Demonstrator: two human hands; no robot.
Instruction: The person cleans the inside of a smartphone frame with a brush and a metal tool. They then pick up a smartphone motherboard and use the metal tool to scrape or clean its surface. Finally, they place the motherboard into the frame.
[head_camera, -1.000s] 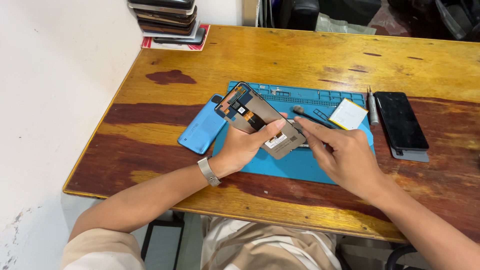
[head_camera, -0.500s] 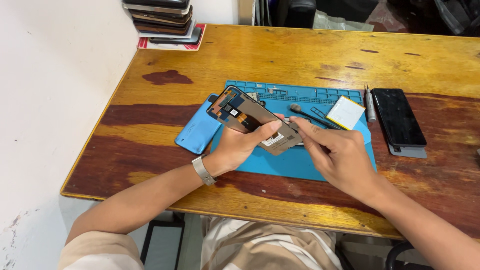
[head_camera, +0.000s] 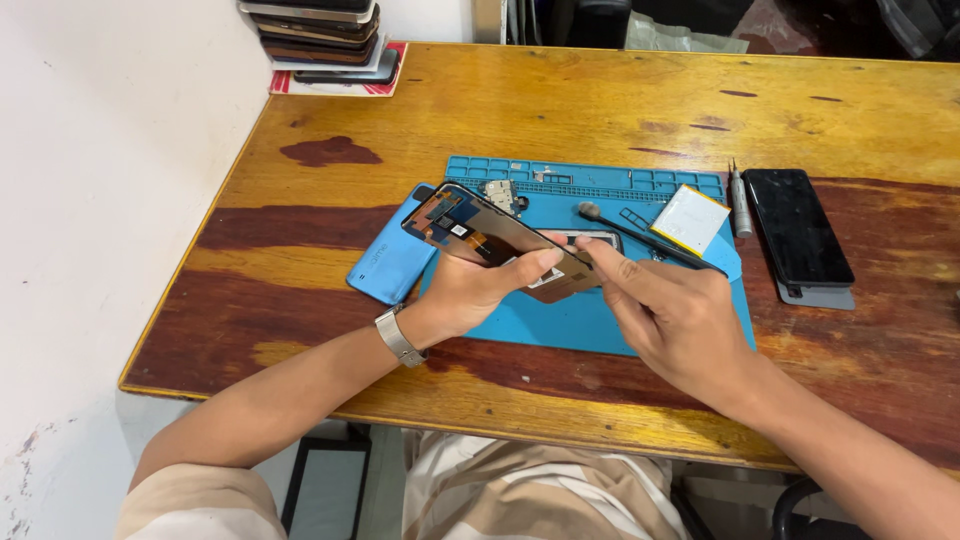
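Observation:
My left hand (head_camera: 480, 290) grips an opened phone frame (head_camera: 475, 232), tilted up over the blue work mat (head_camera: 610, 320), its inner board and cables facing me. My right hand (head_camera: 670, 310) pinches at the frame's near end, thumb and forefinger closed on its lower edge. A watch sits on my left wrist. A blue back cover (head_camera: 392, 258) lies on the table just left of the mat, under the raised frame.
On the mat lie a thin black tool (head_camera: 640, 235), a pale yellow battery (head_camera: 690, 218) and small parts. A screwdriver (head_camera: 738, 190) and a black phone (head_camera: 797, 228) lie at the right. A stack of phones (head_camera: 320, 35) stands at the far left corner.
The phone frame has lifted and tilted a little to the left in my left hand. My right hand's fingers stay pinched at its near end.

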